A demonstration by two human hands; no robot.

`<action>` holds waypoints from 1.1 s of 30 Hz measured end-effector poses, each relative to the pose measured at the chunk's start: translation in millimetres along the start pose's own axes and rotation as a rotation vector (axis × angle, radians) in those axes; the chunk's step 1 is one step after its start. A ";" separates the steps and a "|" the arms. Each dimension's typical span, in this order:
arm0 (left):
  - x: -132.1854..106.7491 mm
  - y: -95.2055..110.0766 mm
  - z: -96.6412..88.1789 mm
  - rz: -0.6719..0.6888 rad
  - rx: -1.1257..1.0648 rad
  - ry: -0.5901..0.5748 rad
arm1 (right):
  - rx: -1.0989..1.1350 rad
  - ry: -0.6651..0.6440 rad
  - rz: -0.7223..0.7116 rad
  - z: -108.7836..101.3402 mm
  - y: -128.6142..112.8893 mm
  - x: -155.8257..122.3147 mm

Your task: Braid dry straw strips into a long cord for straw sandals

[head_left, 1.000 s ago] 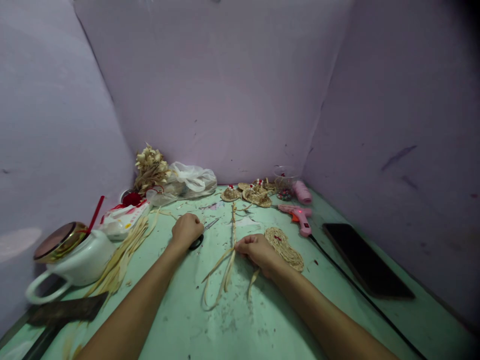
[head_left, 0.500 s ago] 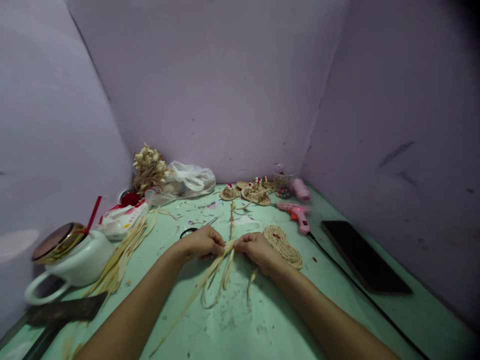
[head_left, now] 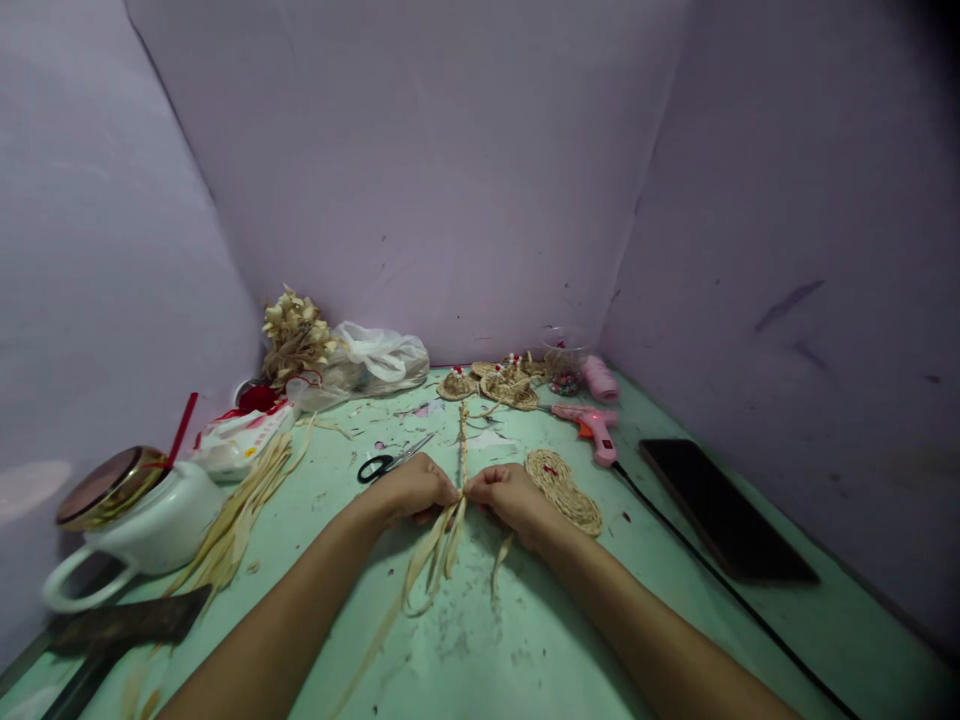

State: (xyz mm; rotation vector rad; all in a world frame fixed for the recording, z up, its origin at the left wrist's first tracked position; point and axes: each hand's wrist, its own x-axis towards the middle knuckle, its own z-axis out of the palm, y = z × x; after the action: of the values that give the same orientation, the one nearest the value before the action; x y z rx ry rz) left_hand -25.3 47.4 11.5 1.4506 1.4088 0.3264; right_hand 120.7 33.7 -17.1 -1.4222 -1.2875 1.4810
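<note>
Both hands meet at the middle of a green table (head_left: 525, 640). My left hand (head_left: 411, 488) and my right hand (head_left: 508, 492) are closed, pinching the near end of a thin straw braid (head_left: 463, 440) that runs away from me. Loose pale straw strips (head_left: 431, 555) trail from the pinch toward me. Black-handled scissors (head_left: 386, 463) lie just beyond my left hand. A flat oval woven straw mat (head_left: 566, 488) sits beside my right hand.
A pink glue gun (head_left: 596, 430) with a black cord lies at the back right, next to a dark phone (head_left: 724, 510). At the left stand a white pot with a gold lid (head_left: 131, 510) and a bundle of straw strips (head_left: 240, 510). Small woven pieces (head_left: 510, 385) and a plastic bag (head_left: 375, 355) line the back wall.
My left hand let go of the scissors, left them on the table, and moved right to join my right hand on the straw braid.
</note>
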 end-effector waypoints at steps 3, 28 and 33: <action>1.4 3.4 4.6 0.021 0.018 0.045 | -0.009 0.005 -0.008 -0.5 0.7 0.6; 3.9 3.7 16.4 -0.145 -0.335 -0.072 | 0.059 -0.017 0.051 -1.0 -7.1 -4.9; 4.9 3.1 21.5 -0.161 -0.388 -0.052 | 0.058 -0.051 0.071 -3.6 -7.6 -4.7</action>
State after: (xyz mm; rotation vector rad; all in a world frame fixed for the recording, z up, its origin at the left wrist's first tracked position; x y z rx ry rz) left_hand -5.4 42.1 2.7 1.0173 1.3241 0.4297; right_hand 123.8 31.9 -8.2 -1.4144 -1.2258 1.5983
